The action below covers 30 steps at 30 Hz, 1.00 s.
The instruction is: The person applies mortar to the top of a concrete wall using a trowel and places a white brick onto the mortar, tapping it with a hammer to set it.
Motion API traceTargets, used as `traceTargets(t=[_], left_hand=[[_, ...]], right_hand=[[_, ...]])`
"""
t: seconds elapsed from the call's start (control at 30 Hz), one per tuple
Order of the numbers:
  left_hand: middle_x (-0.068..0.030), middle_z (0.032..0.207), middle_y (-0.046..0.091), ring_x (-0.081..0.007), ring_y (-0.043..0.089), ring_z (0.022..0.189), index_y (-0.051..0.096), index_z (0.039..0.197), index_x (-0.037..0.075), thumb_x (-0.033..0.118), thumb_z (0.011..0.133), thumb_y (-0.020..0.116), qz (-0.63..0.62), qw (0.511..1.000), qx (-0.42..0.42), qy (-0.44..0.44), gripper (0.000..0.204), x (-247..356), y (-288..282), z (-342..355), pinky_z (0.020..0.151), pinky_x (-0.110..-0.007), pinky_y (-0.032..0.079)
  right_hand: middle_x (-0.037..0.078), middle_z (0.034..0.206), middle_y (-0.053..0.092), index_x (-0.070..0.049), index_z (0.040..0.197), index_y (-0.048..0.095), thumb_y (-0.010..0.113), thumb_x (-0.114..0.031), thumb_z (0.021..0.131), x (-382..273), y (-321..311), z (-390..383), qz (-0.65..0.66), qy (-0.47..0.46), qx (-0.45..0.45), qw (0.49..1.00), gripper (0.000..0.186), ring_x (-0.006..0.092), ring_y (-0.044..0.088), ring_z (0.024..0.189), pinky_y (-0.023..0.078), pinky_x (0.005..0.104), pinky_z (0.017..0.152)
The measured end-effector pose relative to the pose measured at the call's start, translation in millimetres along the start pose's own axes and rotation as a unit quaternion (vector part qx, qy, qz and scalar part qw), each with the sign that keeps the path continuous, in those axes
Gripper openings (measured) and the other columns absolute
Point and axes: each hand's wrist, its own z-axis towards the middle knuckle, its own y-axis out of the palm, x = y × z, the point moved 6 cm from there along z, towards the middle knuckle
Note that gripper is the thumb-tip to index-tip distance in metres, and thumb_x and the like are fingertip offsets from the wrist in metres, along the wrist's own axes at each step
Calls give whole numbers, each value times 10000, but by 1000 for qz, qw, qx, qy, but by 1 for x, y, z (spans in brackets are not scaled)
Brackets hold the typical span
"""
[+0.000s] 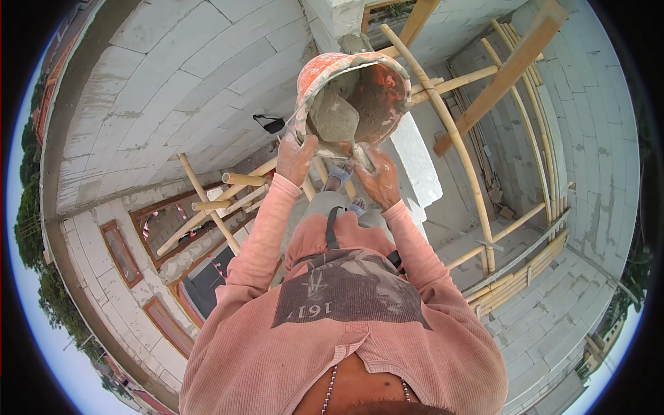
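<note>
In front of me an orange bucket (379,93), crusted with grey mortar, is tilted so that its mouth faces me. My left hand (296,160) is closed on the lower left of its rim. A trowel (335,119) reaches into the bucket, its blade coated in wet grey mortar. Its handle lies in my right hand (378,180), whose fingers are closed around it just below the rim. How much mortar sits at the bottom of the bucket is hard to make out. Behind the bucket's far edge, fresh mortar (354,43) shows at the foot of a pale column.
Below me, my feet (357,205) stand among bamboo poles. A tall bamboo pole (449,131) and a slanting wooden plank (501,79) rise to the right. Grey block walls (200,76) enclose the space. A white block surface (417,162) lies right of the bucket; a black bag (271,124) is at left.
</note>
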Motion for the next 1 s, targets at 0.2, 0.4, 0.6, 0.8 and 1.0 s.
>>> traceTargets(t=[0.2,0.4,0.6,0.8,1.0], left_hand=[[-61,1083,631,-143,651,934,526,1293,28,111,881,591,-171,981,7,-86,426,10,10,15,737,-313,613],[-112,1150,622,-245,679,990,500,1289,30,121,893,606,-327,930,27,-168,419,-19,39,37,813,-443,628],[-185,1145,612,-342,666,1037,488,1244,-47,61,853,636,-457,858,83,-221,432,-70,14,44,929,-565,582],[-197,1185,606,-341,662,1062,488,1247,-67,101,870,632,-366,868,207,-263,437,-149,-67,-16,935,-547,578],[-204,1200,602,-345,657,1081,474,1262,-78,103,841,633,-360,820,284,-341,485,-191,-121,-82,916,-513,595]], right_hand=[[205,983,652,-19,1046,639,682,-205,833,16,-31,14,33,53,18,998,287,377,641,872,503,430,766],[137,912,708,-33,1074,682,708,-256,892,36,-56,64,91,71,5,993,288,242,680,818,520,352,777],[136,948,714,-29,1141,673,725,-257,880,88,-93,133,54,175,-78,980,350,207,653,852,502,334,846],[157,1035,721,-91,1237,648,692,-409,857,163,-92,254,-207,133,-203,948,498,332,688,966,511,410,902],[182,1175,692,-111,1242,662,646,-358,838,152,-39,358,-369,115,-275,880,474,372,652,1108,507,461,990]])
